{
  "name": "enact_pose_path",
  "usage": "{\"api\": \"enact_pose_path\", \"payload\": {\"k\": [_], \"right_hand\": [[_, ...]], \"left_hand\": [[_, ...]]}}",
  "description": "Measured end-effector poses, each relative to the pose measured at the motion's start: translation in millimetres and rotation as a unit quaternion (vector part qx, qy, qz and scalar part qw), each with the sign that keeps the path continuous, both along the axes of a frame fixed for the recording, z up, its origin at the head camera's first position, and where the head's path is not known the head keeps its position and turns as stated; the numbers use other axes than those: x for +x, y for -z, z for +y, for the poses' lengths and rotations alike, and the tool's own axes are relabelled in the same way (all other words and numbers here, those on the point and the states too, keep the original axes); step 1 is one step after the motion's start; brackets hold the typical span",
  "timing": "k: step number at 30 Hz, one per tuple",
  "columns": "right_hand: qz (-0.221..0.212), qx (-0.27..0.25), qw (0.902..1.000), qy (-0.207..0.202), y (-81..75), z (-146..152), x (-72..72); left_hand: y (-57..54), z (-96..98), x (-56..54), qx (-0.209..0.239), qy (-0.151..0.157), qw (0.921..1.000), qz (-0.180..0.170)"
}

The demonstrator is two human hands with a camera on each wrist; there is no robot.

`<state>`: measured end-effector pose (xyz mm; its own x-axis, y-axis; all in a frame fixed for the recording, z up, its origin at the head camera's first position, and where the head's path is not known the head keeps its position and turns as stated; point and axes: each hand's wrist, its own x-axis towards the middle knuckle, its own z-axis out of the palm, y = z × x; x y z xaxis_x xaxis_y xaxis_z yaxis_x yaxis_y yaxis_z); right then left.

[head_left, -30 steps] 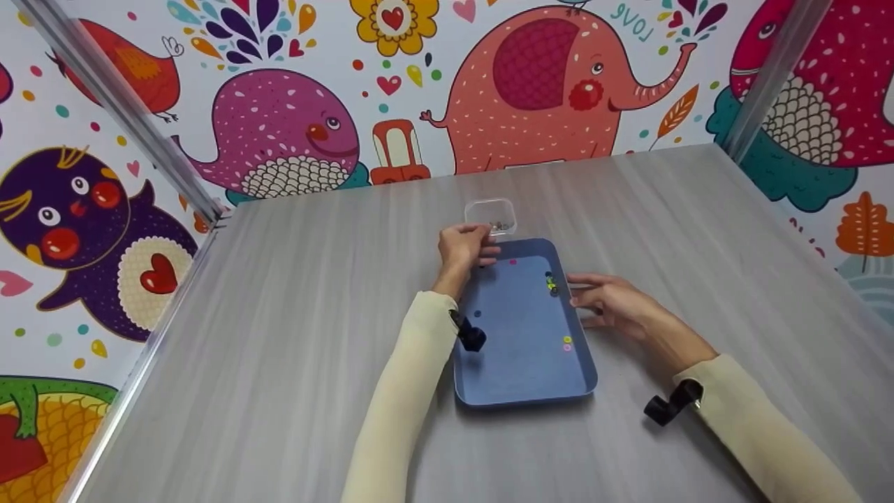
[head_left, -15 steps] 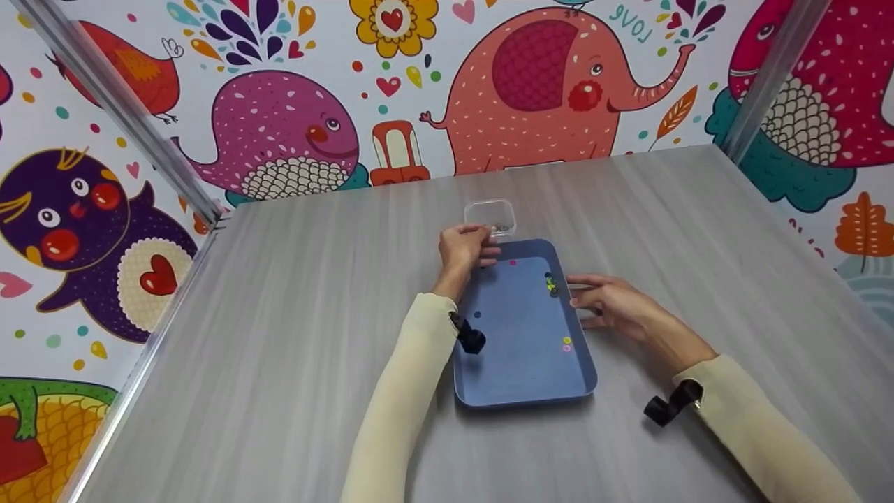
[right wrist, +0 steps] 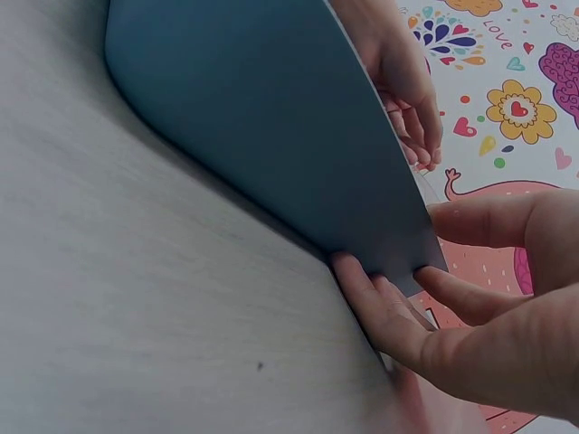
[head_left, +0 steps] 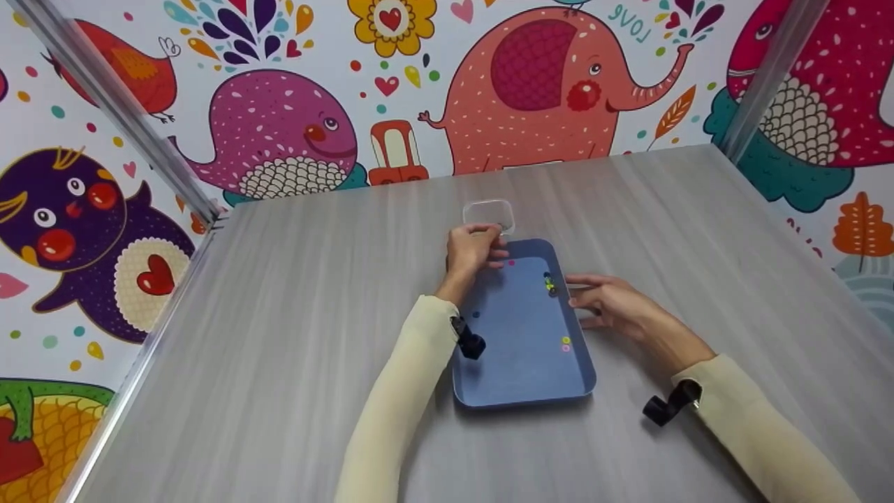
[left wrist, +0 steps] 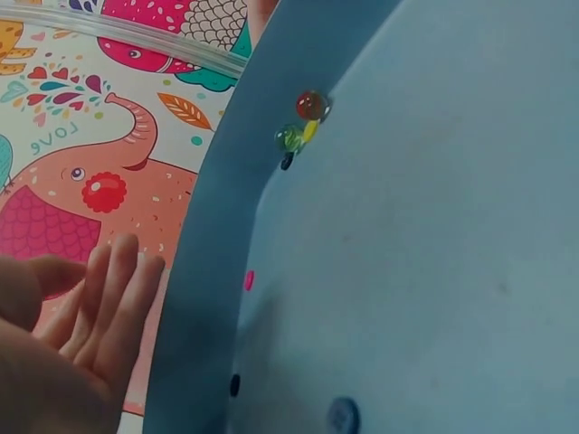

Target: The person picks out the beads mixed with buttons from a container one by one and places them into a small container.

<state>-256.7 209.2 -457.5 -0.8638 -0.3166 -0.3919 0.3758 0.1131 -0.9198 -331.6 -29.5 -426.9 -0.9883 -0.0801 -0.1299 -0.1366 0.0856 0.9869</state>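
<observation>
My left hand (head_left: 471,250) hovers over the near rim of a small clear container (head_left: 489,202), thumb and forefinger brought together; I cannot tell whether anything is between them. The container's contents are mostly hidden. My right hand (head_left: 614,307) touches the outer right wall of the blue tray (head_left: 520,374) with extended fingertips. Inside the tray, a reddish-brown marble (left wrist: 312,105) and a green marble (left wrist: 289,137) lie against the wall beside a yellow disc (left wrist: 310,132). A magenta button (left wrist: 249,280), a black button (left wrist: 235,385) and a dark blue button (left wrist: 344,416) lie farther along.
On the tray's right side lie a yellow button (head_left: 566,340) and a pink button (head_left: 566,348). The tray and container stand on a grey wood-grain table (head_left: 314,314). Cartoon-printed panels (head_left: 412,91) rise behind the table and at its sides.
My left hand has shifted slightly to the right, covering more of the container's contents and a dark button in the tray. My right hand stays at the tray wall.
</observation>
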Motion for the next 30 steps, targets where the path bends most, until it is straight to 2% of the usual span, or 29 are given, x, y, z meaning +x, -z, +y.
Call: {"api": "enact_pose_path", "payload": {"k": [5, 19, 30], "right_hand": [[-0.001, -0.004, 1.0, -0.001, -0.2, 0.2, 0.0], [0.001, -0.007, 1.0, 0.0, 0.7, 0.3, 0.3], [-0.004, 0.009, 1.0, 0.0, -1.6, -1.1, 0.8]], "left_hand": [[-0.2, -0.6, 2.9, -0.016, 0.023, 0.9996, 0.007], [7.5, 1.9, 11.1, -0.027, 0.078, 0.9963, -0.023], [12.7, 5.1, 16.2, -0.031, 0.091, 0.9924, -0.077]]}}
